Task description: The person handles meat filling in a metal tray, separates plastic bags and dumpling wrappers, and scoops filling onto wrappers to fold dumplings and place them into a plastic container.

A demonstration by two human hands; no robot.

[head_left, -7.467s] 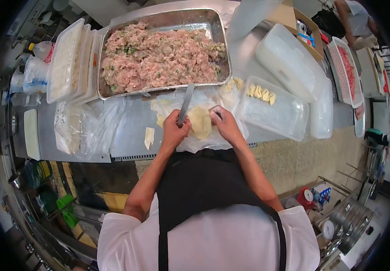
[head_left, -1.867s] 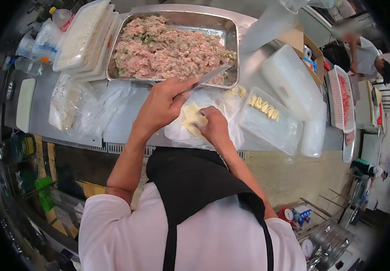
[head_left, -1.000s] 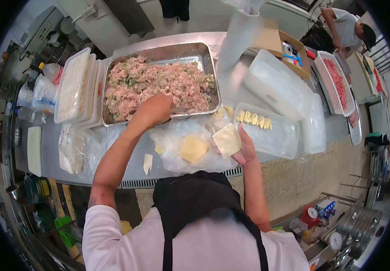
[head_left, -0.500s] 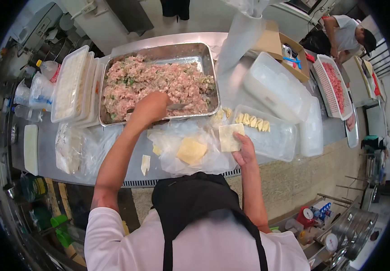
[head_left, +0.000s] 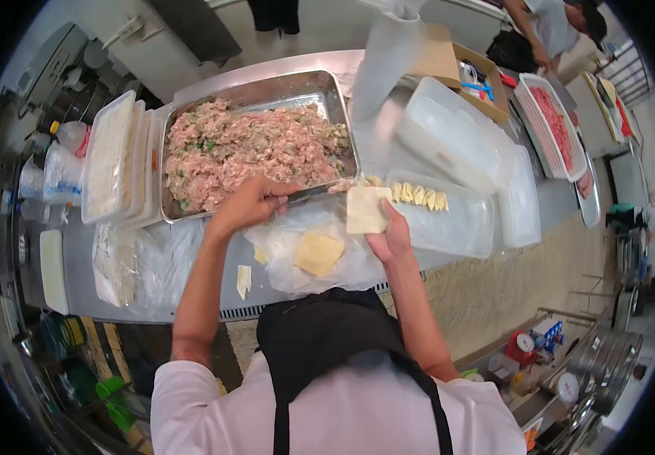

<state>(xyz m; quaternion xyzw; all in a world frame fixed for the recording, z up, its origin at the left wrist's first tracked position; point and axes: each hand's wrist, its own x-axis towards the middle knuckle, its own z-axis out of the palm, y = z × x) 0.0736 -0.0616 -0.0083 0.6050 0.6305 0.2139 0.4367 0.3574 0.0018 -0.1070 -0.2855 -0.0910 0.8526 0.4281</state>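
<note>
My left hand [head_left: 254, 203] is closed around a flat metal blade [head_left: 314, 191] at the front edge of the metal tray [head_left: 348, 130]. A small lump of meat [head_left: 341, 184] sits at the blade's tip, close to the wrapper. Minced meat with green bits [head_left: 255, 148] fills much of the tray. My right hand [head_left: 392, 236] holds up a pale square wrapper [head_left: 367, 210] by its right side. More square wrappers [head_left: 318, 253] lie on crumpled plastic [head_left: 278, 262] near my apron. Several folded pieces [head_left: 420, 196] stand in a row in a clear container [head_left: 452, 227].
Stacked lidded boxes [head_left: 109, 161] and a plastic bag [head_left: 115, 262] are at the left. Empty clear tubs [head_left: 456, 133], an open carton [head_left: 482, 80] and a pink basket of meat [head_left: 551, 125] are at the right. Another person [head_left: 547, 29] stands at the far right.
My left hand has brought the blade out of the mince toward the wrapper, with meat on its tip. My right hand still holds the wrapper. The view has shifted slightly.
</note>
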